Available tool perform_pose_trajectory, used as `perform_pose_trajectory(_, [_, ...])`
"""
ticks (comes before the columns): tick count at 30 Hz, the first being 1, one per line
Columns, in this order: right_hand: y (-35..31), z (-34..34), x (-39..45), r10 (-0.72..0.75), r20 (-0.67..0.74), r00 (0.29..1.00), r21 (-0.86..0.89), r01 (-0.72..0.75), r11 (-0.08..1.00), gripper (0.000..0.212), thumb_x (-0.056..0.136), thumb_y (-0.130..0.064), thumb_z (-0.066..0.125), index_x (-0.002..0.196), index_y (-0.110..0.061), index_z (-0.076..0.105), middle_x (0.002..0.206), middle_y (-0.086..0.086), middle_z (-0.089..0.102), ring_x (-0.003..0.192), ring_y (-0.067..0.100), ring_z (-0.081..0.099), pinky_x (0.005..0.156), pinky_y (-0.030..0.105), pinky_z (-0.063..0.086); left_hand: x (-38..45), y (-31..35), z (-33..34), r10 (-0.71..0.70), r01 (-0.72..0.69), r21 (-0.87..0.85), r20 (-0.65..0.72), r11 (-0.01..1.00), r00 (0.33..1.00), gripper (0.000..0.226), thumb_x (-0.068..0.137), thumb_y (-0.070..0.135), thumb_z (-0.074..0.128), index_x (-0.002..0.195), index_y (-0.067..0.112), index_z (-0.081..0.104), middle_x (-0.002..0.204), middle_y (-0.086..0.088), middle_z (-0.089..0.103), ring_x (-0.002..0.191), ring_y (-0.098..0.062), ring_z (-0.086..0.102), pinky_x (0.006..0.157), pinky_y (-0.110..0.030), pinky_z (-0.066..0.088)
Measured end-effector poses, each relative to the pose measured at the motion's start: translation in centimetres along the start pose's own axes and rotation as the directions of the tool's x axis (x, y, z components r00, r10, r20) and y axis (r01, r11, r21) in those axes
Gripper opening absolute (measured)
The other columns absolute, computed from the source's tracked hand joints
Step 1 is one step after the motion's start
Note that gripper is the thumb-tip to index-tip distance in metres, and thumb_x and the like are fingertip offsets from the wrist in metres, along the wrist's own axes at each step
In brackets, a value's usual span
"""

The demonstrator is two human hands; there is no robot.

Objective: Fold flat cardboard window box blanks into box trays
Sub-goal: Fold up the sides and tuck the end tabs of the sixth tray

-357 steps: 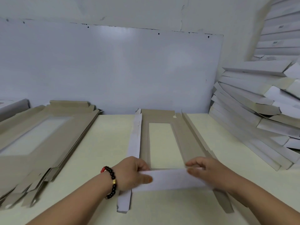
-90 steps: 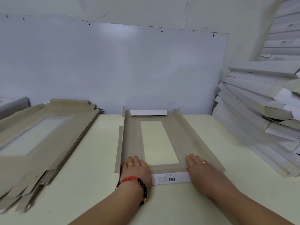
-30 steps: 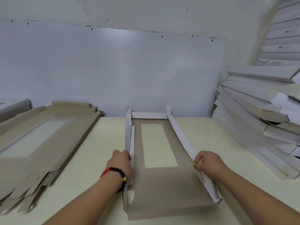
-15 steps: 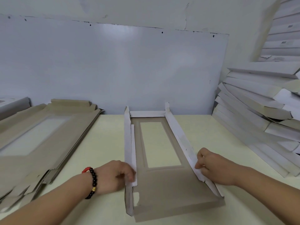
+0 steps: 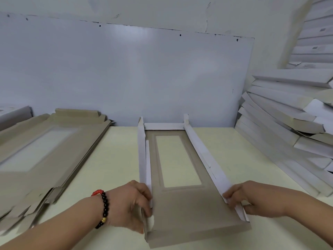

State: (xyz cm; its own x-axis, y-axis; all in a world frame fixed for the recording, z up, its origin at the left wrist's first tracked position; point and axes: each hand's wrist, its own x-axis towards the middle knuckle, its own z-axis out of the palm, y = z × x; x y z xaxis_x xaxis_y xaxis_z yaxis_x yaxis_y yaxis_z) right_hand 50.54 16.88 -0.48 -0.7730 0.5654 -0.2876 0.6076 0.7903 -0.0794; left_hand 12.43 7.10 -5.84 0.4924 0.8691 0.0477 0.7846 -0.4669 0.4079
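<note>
A grey-brown cardboard window box blank (image 5: 187, 210) lies lengthwise on the pale table (image 5: 115, 159), its clear window toward the far end. Its two long white side walls and the far end wall stand up; the near end flap lies flat toward me. My left hand (image 5: 131, 204), with a bead bracelet on the wrist, grips the left side wall near its front end. My right hand (image 5: 252, 197) pinches the right side wall at the same distance.
A stack of flat brown window blanks (image 5: 41, 156) lies at the left. Folded white box trays (image 5: 288, 127) are piled high at the right, reaching onto the table. A white board (image 5: 126, 74) leans on the wall behind.
Over the last second both hands slid a little nearer along the raised side walls, and the near end of the blank shifted slightly. Three seconds ago the hands pressed the blank flat.
</note>
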Motion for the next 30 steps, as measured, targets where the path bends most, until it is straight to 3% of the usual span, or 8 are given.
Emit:
perform_pose_trajectory(5, [-0.8, -0.3, 0.0, -0.071, 0.024, 0.997, -0.078, 0.073, 0.994, 0.029, 0.081, -0.027, 0.052, 0.106, -0.032, 0.065, 0.134, -0.034, 0.042, 0.117, -0.005, 0.050, 0.087, 0.017, 0.043, -0.7, 0.4, 0.2, 0.001, -0.001, 0.024, -0.007, 1.000, 1.000, 0.039, 0.065, 0.057, 0.069, 0.101, 0.043, 0.069, 0.121, 0.026, 0.043, 0.116, 0.009, 0.038, 0.097, -0.011, 0.036])
perform_pose_trajectory(9, [-0.3, 0.6, -0.2, -0.111, 0.019, 0.994, -0.133, 0.113, 0.985, 0.029, 0.078, -0.022, 0.045, 0.100, -0.032, 0.060, 0.138, -0.041, 0.032, 0.126, -0.029, 0.022, 0.091, 0.011, 0.037, -1.3, 1.1, 0.5, 0.051, -0.051, 0.039, 0.003, 0.998, 0.999, 0.029, 0.076, 0.049, 0.063, 0.098, 0.032, 0.070, 0.129, 0.016, 0.048, 0.121, 0.003, 0.045, 0.099, -0.010, 0.034])
perform_pose_trajectory(13, [-0.2, 0.8, -0.4, -0.156, 0.036, 0.987, -0.146, 0.160, 0.976, 0.015, 0.085, -0.024, 0.048, 0.097, -0.026, 0.056, 0.146, -0.036, 0.030, 0.128, -0.030, 0.013, 0.095, 0.012, 0.035, -1.6, 1.4, 0.0, 0.052, -0.053, 0.032, 0.022, 0.998, 0.998, 0.022, 0.086, 0.041, 0.062, 0.103, 0.027, 0.068, 0.137, 0.011, 0.046, 0.127, 0.002, 0.041, 0.098, -0.003, 0.028])
perform_pose_trajectory(15, [-0.5, 0.8, -0.5, -0.161, 0.039, 0.986, -0.166, 0.165, 0.972, 0.013, 0.088, -0.026, 0.047, 0.098, -0.026, 0.054, 0.148, -0.033, 0.029, 0.126, -0.030, 0.016, 0.089, 0.012, 0.034, -1.6, 1.6, -0.3, 0.055, -0.056, 0.035, 0.041, 0.998, 0.998, 0.023, 0.090, 0.039, 0.060, 0.108, 0.027, 0.068, 0.140, 0.010, 0.045, 0.130, 0.002, 0.039, 0.098, -0.001, 0.025])
perform_pose_trajectory(18, [-0.7, 1.0, -0.5, -0.128, 0.049, 0.991, -0.208, 0.135, 0.969, 0.016, 0.087, -0.025, 0.043, 0.101, -0.029, 0.051, 0.151, -0.032, 0.025, 0.131, -0.014, 0.026, 0.079, 0.017, 0.032, -1.7, 1.9, -0.6, 0.067, -0.069, 0.023, 0.088, 0.997, 0.994, 0.022, 0.092, 0.033, 0.058, 0.111, 0.032, 0.070, 0.143, 0.010, 0.043, 0.129, 0.012, 0.032, 0.104, -0.006, 0.025])
perform_pose_trajectory(24, [-1.4, 0.6, -0.8, -0.079, 0.066, 0.995, -0.210, 0.091, 0.973, 0.025, 0.089, -0.020, 0.040, 0.106, -0.030, 0.054, 0.153, -0.029, 0.024, 0.134, -0.002, 0.034, 0.092, 0.020, 0.039, -1.8, 2.1, -0.6, 0.036, -0.020, -0.105, 0.148, 0.994, 0.988, 0.029, 0.092, 0.011, 0.054, 0.103, 0.026, 0.075, 0.141, 0.015, 0.042, 0.132, 0.022, 0.015, 0.108, -0.008, 0.022])
perform_pose_trajectory(28, [-1.7, 0.5, -0.8, -0.022, 0.087, 0.996, -0.152, 0.035, 0.988, 0.030, 0.088, -0.018, 0.041, 0.107, -0.034, 0.058, 0.150, -0.025, 0.033, 0.132, 0.000, 0.039, 0.094, 0.024, 0.042, -1.7, 2.4, -0.7, 0.037, -0.022, -0.105, 0.142, 0.994, 0.989, 0.028, 0.097, 0.015, 0.051, 0.104, 0.026, 0.075, 0.139, 0.013, 0.046, 0.127, 0.024, 0.021, 0.107, -0.007, 0.024])
perform_pose_trajectory(30, [-1.6, 0.7, -0.5, 0.013, 0.070, 0.997, -0.140, -0.003, 0.990, 0.023, 0.093, -0.026, 0.042, 0.112, -0.034, 0.052, 0.137, -0.022, 0.048, 0.117, 0.005, 0.051, 0.089, 0.025, 0.043, -1.3, 2.6, -0.9, -0.003, 0.017, -0.122, 0.116, 0.992, 0.993, 0.025, 0.097, 0.013, 0.051, 0.105, 0.021, 0.074, 0.133, 0.013, 0.052, 0.124, 0.018, 0.036, 0.103, -0.010, 0.032])
